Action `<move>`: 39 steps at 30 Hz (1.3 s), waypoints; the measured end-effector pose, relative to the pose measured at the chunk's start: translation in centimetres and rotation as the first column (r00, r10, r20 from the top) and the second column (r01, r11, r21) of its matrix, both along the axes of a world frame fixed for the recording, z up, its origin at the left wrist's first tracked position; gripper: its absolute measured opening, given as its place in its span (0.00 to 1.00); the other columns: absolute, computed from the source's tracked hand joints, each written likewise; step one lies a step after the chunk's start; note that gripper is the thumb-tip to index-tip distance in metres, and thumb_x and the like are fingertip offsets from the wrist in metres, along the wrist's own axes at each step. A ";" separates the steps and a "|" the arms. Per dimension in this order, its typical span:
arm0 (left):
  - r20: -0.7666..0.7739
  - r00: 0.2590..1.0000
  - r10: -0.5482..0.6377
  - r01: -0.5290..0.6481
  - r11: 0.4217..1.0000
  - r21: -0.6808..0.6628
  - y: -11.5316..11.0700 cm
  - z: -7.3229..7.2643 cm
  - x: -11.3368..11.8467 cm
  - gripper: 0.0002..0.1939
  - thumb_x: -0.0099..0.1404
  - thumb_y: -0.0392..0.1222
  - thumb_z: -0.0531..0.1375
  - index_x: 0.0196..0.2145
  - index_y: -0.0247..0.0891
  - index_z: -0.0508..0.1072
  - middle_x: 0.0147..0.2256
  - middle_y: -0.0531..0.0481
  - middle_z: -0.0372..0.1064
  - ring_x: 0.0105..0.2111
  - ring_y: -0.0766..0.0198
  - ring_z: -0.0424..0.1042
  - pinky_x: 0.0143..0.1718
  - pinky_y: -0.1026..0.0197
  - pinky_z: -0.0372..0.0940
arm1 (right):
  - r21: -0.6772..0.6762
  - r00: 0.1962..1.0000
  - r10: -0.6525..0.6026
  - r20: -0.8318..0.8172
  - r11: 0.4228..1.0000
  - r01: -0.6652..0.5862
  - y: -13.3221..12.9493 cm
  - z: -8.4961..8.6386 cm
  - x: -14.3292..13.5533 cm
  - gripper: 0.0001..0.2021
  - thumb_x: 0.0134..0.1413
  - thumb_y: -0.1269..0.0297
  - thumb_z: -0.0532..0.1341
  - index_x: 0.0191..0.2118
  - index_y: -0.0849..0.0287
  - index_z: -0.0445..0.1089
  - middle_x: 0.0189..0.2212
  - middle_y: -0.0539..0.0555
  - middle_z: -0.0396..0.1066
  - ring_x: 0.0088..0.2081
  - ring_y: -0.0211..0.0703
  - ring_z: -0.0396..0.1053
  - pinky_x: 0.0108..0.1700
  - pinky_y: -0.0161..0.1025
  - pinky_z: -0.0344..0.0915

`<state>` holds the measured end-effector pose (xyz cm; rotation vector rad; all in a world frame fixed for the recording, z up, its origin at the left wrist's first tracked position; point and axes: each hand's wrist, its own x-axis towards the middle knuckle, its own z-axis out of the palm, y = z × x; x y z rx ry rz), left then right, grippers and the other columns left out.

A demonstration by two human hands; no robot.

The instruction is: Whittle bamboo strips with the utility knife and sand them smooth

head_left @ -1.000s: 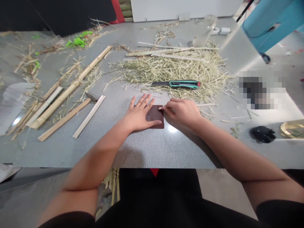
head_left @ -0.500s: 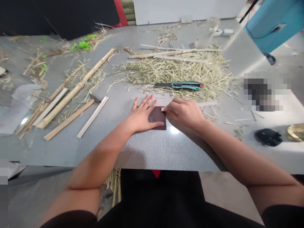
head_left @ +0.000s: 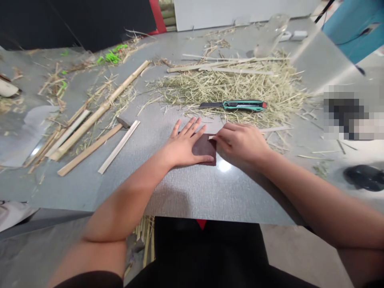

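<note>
A dark brown sheet that looks like sandpaper [head_left: 205,148] lies flat on the table. My left hand [head_left: 184,146] presses on its left side, palm down with the fingers spread. At the sheet's right edge, my right hand [head_left: 240,141] pinches a small pale bamboo strip [head_left: 212,137]; its tip shows over the sheet, while the rest is hidden in my fingers. Beyond both hands rests a green and black utility knife [head_left: 244,105] with its dark blade out to the left, on a heap of bamboo shavings [head_left: 231,88].
To the left lie a wooden-handled hammer [head_left: 93,149], a flat pale strip [head_left: 119,147] and a long bamboo pole [head_left: 99,114]. A clear bottle [head_left: 271,36] stands at the back right. A black object [head_left: 364,177] sits at the right. The table's front edge [head_left: 192,218] runs near my body.
The camera view has shifted slightly, so the table things appear a little further right. Both hands keep nearly the same place on the sheet, the strip still pinched on the right.
</note>
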<state>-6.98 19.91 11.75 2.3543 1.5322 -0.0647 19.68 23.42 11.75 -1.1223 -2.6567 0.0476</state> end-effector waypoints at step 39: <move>0.012 1.000 0.014 -0.014 0.999 -0.029 0.1 0.5 0.3 0.72 0.72 0.90 0.63 0.93 0.46 0.44 0.91 0.47 0.23 0.92 0.39 0.25 0.89 0.30 0.17 | -0.031 0.999 0.028 -0.033 0.999 -0.029 -0.2 0.1 0.3 0.26 0.84 0.48 0.57 0.41 0.58 0.85 0.46 0.59 0.80 0.38 0.43 0.67 0.38 0.47 0.47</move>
